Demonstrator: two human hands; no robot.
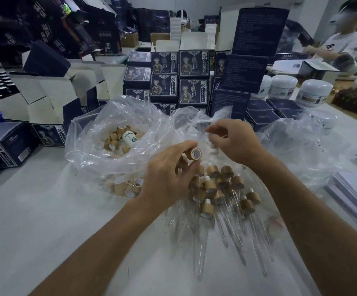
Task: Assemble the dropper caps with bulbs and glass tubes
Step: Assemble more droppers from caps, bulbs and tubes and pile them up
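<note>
While left hand [169, 174] pinches cap [195, 153], right hand [235, 139] fingertips blurred, contents unclear

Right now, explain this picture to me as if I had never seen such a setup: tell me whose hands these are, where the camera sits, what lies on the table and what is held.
There is no machine here. A person wears a camera on the head, so the one picture looks forward and down at their own two bare hands. The left hand pinches a bamboo-coloured cap, its open end turned toward the camera. The right hand reaches into crinkled clear plastic with curled fingers; what it pinches, if anything, I cannot tell. On the white table lies a pile of finished droppers, caps with white bulbs and glass tubes. To the left, an open plastic bag holds loose caps. Behind stand dark blue boxes and white jars.
</note>
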